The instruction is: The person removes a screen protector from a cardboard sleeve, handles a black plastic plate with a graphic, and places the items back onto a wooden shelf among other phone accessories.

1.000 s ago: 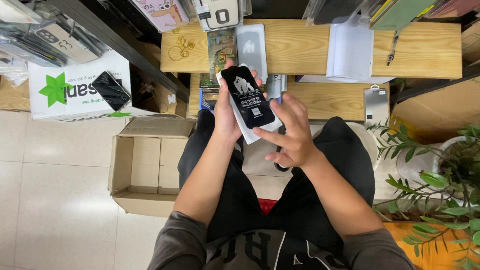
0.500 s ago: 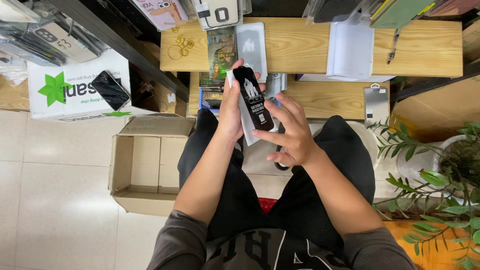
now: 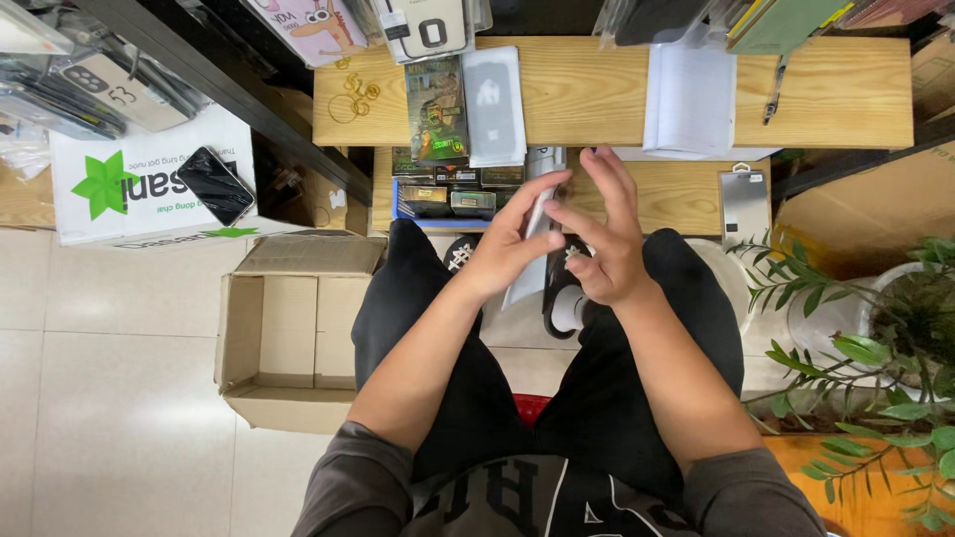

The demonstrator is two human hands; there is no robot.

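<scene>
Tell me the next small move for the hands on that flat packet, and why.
Probably turn the flat packet face-up. The left hand holds it edge-on to the head camera, so its face is hidden, and the right hand has open fingers beside it, ready to help.

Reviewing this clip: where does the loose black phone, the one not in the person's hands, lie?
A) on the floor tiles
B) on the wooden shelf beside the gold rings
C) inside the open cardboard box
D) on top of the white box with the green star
D: the black phone lies flat on the white box, above the open cardboard box.
</scene>
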